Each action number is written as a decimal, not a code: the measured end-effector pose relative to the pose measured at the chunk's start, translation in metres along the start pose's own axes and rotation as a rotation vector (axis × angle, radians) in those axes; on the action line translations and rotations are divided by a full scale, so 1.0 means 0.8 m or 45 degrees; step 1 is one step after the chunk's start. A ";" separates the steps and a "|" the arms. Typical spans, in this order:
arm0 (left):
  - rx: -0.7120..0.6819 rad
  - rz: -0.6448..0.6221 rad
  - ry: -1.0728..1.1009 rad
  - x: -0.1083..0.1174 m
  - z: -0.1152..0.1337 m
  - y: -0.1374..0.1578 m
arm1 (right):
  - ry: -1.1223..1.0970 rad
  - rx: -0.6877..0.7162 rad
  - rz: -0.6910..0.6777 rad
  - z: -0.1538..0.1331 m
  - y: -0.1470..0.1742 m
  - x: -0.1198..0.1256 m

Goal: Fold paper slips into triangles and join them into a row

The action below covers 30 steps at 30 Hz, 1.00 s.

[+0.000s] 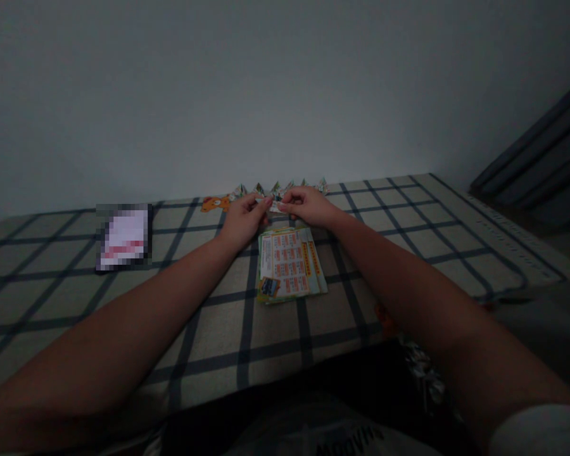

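Both hands are closed on a small piece of printed paper, which looks folded. My left hand pinches its left end between thumb and fingers. On the other end, my right hand has a similar pinch. Fingers cover much of the paper, so its exact shape cannot be told. Just nearer to me than the hands lies a stack of printed sheets, slightly fanned, with a grid of red and white text blocks on top. Several small pointed paper shapes stand in a row behind my hands, near the wall.
A checked cloth covers the table, with a bear print at its far edge. To the left lies a blurred-out rectangular object. A plain wall rises behind, and dark folded fabric hangs at right.
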<state>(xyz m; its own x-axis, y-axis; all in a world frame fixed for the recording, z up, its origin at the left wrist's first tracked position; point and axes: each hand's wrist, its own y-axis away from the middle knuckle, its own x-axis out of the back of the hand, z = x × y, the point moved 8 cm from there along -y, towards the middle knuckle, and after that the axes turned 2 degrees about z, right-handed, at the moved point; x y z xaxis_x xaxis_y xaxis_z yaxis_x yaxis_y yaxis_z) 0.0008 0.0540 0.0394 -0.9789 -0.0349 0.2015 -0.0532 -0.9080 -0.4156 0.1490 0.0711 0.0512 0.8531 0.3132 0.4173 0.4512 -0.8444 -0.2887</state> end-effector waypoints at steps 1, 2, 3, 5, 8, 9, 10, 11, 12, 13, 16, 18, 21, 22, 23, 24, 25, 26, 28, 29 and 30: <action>0.001 -0.003 0.004 0.000 0.000 0.000 | 0.009 0.001 -0.006 -0.003 0.001 -0.001; 0.006 -0.008 0.008 0.000 -0.001 0.000 | 0.017 0.002 -0.009 -0.005 0.001 -0.002; 0.013 -0.006 0.014 0.001 -0.002 -0.001 | 0.023 0.003 -0.008 -0.007 0.001 -0.002; 0.016 0.005 0.015 0.003 -0.003 -0.001 | 0.015 0.003 -0.001 -0.008 0.001 -0.002; -0.015 0.011 -0.007 0.004 -0.002 -0.001 | -0.043 0.001 0.016 -0.005 0.000 -0.001; -0.031 0.003 -0.029 0.004 0.000 0.000 | -0.059 0.004 0.022 -0.003 0.000 0.000; -0.043 -0.004 -0.054 0.004 0.002 0.000 | -0.069 0.009 0.029 -0.001 0.000 0.001; -0.052 -0.004 -0.080 0.005 0.004 0.001 | -0.073 0.015 0.031 0.001 -0.001 0.001; -0.057 -0.001 -0.107 0.005 0.005 0.002 | -0.072 0.021 0.029 0.002 -0.001 0.001; -0.058 0.006 -0.129 0.006 0.007 0.002 | -0.071 0.025 0.026 0.003 -0.001 0.001; -0.038 0.017 -0.142 0.007 0.007 0.003 | -0.077 0.018 0.024 0.005 -0.002 0.000; -0.015 0.002 -0.117 0.006 0.003 0.001 | -0.092 0.002 0.034 0.005 -0.002 0.001; -0.003 -0.007 -0.072 0.006 -0.002 -0.001 | -0.108 -0.024 0.050 0.006 -0.001 0.003; -0.009 -0.006 -0.076 0.006 -0.002 -0.002 | -0.110 -0.028 0.052 0.005 0.000 0.003; -0.014 -0.004 -0.086 0.007 -0.003 -0.002 | -0.111 -0.030 0.052 0.004 0.000 0.003; -0.016 -0.004 -0.097 0.007 -0.003 -0.003 | -0.112 -0.029 0.049 0.003 0.001 0.003; -0.012 -0.005 -0.101 0.007 -0.003 -0.003 | -0.112 -0.027 0.046 0.002 0.001 0.003; -0.009 -0.003 -0.092 0.007 -0.003 -0.003 | -0.110 -0.026 0.043 0.001 0.002 0.002; 0.000 0.014 -0.044 0.007 -0.003 -0.002 | -0.103 -0.025 0.044 0.000 0.002 0.001; 0.008 0.023 -0.018 0.006 -0.003 -0.002 | -0.098 -0.026 0.052 0.000 0.002 0.002; 0.018 0.032 0.004 0.006 -0.003 -0.002 | -0.091 -0.025 0.067 0.000 0.001 0.002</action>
<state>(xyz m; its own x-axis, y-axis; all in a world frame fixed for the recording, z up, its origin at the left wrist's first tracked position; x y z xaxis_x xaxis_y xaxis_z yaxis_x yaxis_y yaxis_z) -0.0041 0.0558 0.0390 -0.9805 -0.0567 0.1884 -0.0255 -0.9128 -0.4076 0.1510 0.0707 0.0517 0.8923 0.2978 0.3393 0.4007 -0.8686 -0.2914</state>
